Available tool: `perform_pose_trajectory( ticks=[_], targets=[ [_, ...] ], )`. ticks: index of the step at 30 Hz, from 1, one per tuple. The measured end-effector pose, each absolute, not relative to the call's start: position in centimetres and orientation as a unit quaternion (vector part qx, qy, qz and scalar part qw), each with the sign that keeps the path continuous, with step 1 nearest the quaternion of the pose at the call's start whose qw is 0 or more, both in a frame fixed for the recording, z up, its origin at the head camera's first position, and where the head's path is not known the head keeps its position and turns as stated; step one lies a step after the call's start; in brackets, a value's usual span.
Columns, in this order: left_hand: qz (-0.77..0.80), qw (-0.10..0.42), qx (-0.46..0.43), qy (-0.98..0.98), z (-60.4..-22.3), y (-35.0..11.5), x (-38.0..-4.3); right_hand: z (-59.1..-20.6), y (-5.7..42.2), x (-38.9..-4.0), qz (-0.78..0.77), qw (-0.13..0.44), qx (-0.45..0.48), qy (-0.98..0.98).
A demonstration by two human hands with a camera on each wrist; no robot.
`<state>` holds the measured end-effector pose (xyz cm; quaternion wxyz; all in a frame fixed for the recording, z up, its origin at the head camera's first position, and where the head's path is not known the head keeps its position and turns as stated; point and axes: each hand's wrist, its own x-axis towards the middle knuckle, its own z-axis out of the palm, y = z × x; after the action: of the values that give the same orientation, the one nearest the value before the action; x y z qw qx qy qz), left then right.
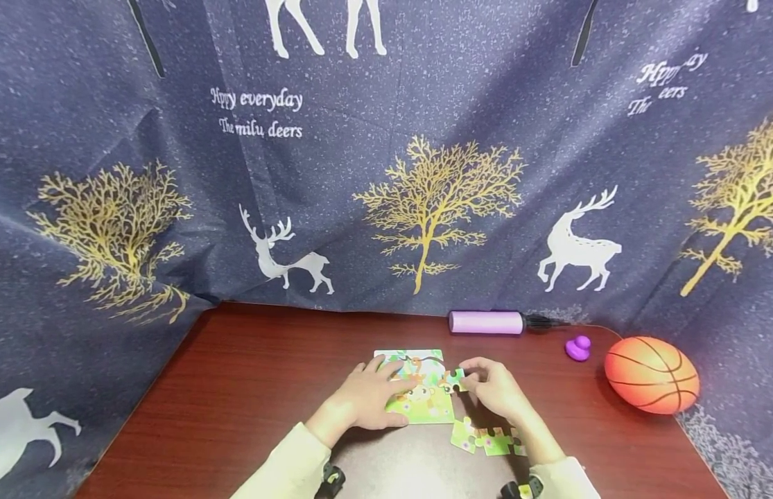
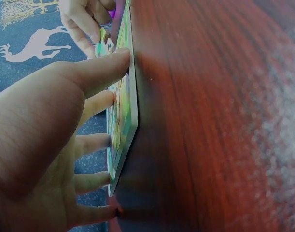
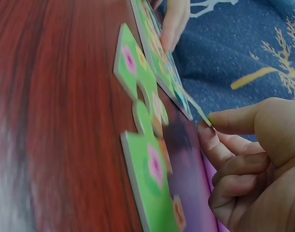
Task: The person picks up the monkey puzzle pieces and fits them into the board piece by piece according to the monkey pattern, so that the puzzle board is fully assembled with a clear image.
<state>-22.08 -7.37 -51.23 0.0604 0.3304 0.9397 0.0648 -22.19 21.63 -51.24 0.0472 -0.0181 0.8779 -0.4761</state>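
My left hand [image 1: 369,398] rests with spread fingers on the left part of a jigsaw puzzle board [image 1: 432,414], which shows a bright cartoon picture with a green lower part. In the left wrist view, the thumb and fingertips press along the board's [image 2: 133,104] edge and face. My right hand [image 1: 497,394] pinches a puzzle piece [image 1: 455,380] between thumb and forefinger at the board's right edge, tilted up from it in the right wrist view. Several loose green puzzle pieces [image 1: 464,435] with pink flowers lie below that hand, at the board's lower right.
A purple hand pump [image 1: 486,322] lies at the back of the dark red wooden table [image 1: 267,367]. To its right sit a purple rubber duck [image 1: 577,348] and an orange toy basketball [image 1: 652,375]. A blue patterned curtain [image 1: 336,173] hangs behind the table.
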Motion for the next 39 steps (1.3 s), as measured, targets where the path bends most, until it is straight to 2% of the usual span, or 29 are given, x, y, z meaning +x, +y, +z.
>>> perform_pose_trajectory(
  ticks=[11, 30, 39],
  targets=[
    [0.058, 0.055, 0.332, 0.940, -51.3, -7.4, -22.1, -51.6, 19.3, -22.9, -0.484, 0.061, -0.029, 0.872],
    [0.056, 0.065, 0.327, 0.941, -51.3, -7.4, -22.1, -51.8, 18.7, -23.2, -0.493, 0.067, -0.021, 0.867],
    [0.056, 0.058, 0.333, 0.940, -51.2, -7.5, -22.1, -51.9, 17.8, -23.1, -0.439, 0.058, -0.038, 0.896]
  ],
)
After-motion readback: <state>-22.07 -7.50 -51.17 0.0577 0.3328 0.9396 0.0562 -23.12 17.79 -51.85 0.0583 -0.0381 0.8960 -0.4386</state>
